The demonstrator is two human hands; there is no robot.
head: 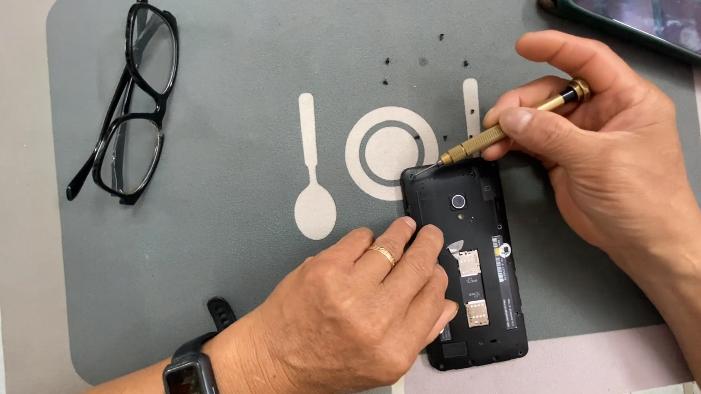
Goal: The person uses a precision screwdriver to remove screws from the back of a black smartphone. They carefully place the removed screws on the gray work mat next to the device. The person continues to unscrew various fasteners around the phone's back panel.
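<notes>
My left hand (pixel 351 314) presses flat on the opened black phone (pixel 468 263) mid-mat, right hand (pixel 605 152) pinches the brass screwdriver (pixel 504 131) at its far-left corner screw; next, steady turning, I judge.

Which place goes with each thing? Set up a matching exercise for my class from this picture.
Things:
1. black-framed plastic eyeglasses
2. slim brass-coloured metal screwdriver
3. opened black plastic phone
4. tiny black screws

Places:
A. loose on the grey mat, above the printed plate
B. under the left hand
C. in the right hand
D. top left of the mat

Pairs: 1-D, 2-C, 3-B, 4-A
</notes>
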